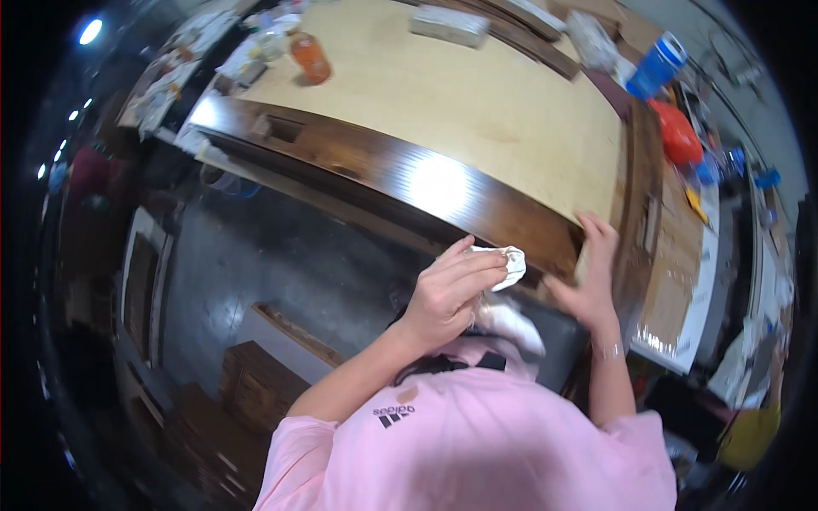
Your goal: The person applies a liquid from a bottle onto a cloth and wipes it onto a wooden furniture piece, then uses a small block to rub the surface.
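Observation:
A long, glossy brown wooden board (366, 162) lies along the near edge of a pale tabletop (477, 111), with a bright light reflected in its surface. My left hand (452, 289) is closed on a crumpled white cloth (514, 269), just off the board's near edge. At the board's right end is my right hand (594, 277), its thumb by the near edge and its fingers by the far one, spanning the end. Below the cloth, close to my shirt, a blurred white bundle (509, 328) shows; what it is I cannot make out.
An orange bottle (310, 58) and a pale block (449, 25) stand on the tabletop. To the right are a blue bottle (658, 65), a red bag (677, 132) and cardboard (673, 264). Wooden panels (260, 379) rest at lower left. A person in yellow (750, 434) is at far right.

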Motion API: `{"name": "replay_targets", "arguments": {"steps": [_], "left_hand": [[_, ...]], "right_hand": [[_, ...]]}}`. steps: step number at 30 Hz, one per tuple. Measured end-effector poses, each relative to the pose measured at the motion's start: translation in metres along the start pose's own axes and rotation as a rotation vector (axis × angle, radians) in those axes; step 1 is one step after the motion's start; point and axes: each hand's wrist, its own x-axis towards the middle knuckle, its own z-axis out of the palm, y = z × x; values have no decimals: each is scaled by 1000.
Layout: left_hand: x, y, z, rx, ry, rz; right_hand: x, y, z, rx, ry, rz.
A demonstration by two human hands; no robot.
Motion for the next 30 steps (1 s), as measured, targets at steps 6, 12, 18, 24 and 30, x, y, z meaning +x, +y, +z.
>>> {"name": "replay_targets", "arguments": {"steps": [6,12,18,24,30], "left_hand": [[37,10,-33,-243,142,-27],[48,-62,-154,-193,16,104],[22,-232,-397,-41,928,-389],[-42,-429,-566,159,1011,-730],[-25,-526,-588,541,777,-865]], "right_hand": [[8,-101,49,1308,-159,251],[64,-109,76,1494,114,476],[165,-140,126,1848,313,546],[202,-162,199,-90,-61,7],[205,-162,203,-144,-71,124]]}}
